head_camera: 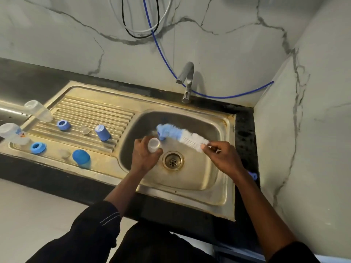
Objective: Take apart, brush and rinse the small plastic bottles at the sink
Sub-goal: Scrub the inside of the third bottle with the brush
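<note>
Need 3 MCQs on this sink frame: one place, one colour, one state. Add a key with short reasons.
1. Where is the bottle that the left hand holds?
A) over the sink basin
B) on the drainboard
C) on the black counter

2. What colour are the bristles of the brush?
A) red and white
B) blue and white
C) all green

3. What state is the brush in?
A) lying on the drainboard
B) pushed inside the bottle
C) held by the right hand, outside the bottle

Key:
1 A: the bottle sits above the sink basin, close to the drain.
2 B: the bristles are blue at the far end and white nearer the hand.
3 C: the right hand pinches the brush's near end, and all the bristles show beside the bottle.
</note>
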